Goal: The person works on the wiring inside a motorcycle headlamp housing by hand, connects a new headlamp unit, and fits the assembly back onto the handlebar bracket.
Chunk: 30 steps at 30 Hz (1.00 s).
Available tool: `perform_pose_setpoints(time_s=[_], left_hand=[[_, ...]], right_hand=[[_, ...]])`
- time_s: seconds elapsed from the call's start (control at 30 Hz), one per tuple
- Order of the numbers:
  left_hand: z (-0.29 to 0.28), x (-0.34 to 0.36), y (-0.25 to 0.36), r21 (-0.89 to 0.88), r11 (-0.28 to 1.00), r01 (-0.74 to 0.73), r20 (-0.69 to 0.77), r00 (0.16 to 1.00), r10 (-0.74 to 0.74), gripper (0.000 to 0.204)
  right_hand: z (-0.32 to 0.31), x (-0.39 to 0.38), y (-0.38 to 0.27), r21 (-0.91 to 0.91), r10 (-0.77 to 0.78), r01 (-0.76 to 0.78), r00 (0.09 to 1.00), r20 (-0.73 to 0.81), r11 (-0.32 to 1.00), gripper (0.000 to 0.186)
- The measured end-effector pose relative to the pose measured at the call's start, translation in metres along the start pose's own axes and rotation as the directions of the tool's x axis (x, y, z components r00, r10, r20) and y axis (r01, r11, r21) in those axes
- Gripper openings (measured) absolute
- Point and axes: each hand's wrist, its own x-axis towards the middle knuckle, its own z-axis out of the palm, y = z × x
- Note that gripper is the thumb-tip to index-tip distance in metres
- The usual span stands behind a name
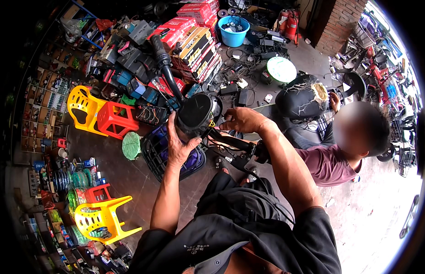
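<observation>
The black, round-topped instrument housing (pixel 196 111) of an electric bike stands in front of me at the middle of its handlebar. My left hand (pixel 178 146) cups the housing's near left side, fingers along the edge and thumb toward its lower front. On the right, my right hand (pixel 249 120) reaches to the housing's other side with its fingers bent together; what they hold, if anything, cannot be made out. Between the hands, a small yellow piece (pixel 211 124) shows among dark wires. The left handlebar grip (pixel 160 51) points away; the other bar (pixel 233 139) runs toward my right arm.
Under the housing hangs a black basket (pixel 192 167) with something purple inside. A co-worker in a maroon shirt (pixel 329 164) sits at right by a cracked black seat (pixel 298 98). Yellow chairs (pixel 102 221), a red stool (pixel 115 119), stacked boxes (pixel 196 52) and a blue tub (pixel 234 36) stand around.
</observation>
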Motion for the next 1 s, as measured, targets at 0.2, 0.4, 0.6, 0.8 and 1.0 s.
perform_pose_setpoints(time_s=[0.2, 0.4, 0.6, 0.8, 1.0], left_hand=[[0.002, -0.002, 0.000, -0.054, 0.998, 0.032, 0.001, 0.999, -0.032, 0.108], [-0.002, -0.002, -0.003, -0.028, 0.999, 0.015, -0.001, 1.000, -0.015, 0.108], [-0.001, -0.002, 0.003, -0.040, 0.998, 0.046, -0.001, 0.999, -0.046, 0.107], [0.007, -0.001, 0.020, -0.264, 0.963, 0.056, 0.029, 0.998, -0.050, 0.101], [0.004, -0.004, 0.009, -0.100, 0.994, 0.040, 0.016, 0.999, -0.038, 0.103]], right_hand=[[-0.001, -0.001, 0.001, 0.013, 0.003, -0.003, 1.000, 0.014, 1.000, 0.059], [0.002, 0.002, 0.001, -0.007, -0.010, 0.010, 1.000, 0.002, 1.000, 0.061], [0.001, -0.001, 0.000, 0.050, -0.008, 0.009, 1.000, -0.027, 0.999, 0.060], [-0.010, -0.006, -0.013, 0.075, 0.026, -0.032, 0.996, 0.081, 0.997, 0.054], [-0.001, 0.000, -0.004, -0.018, 0.103, -0.102, 0.994, 0.026, 0.995, 0.056]])
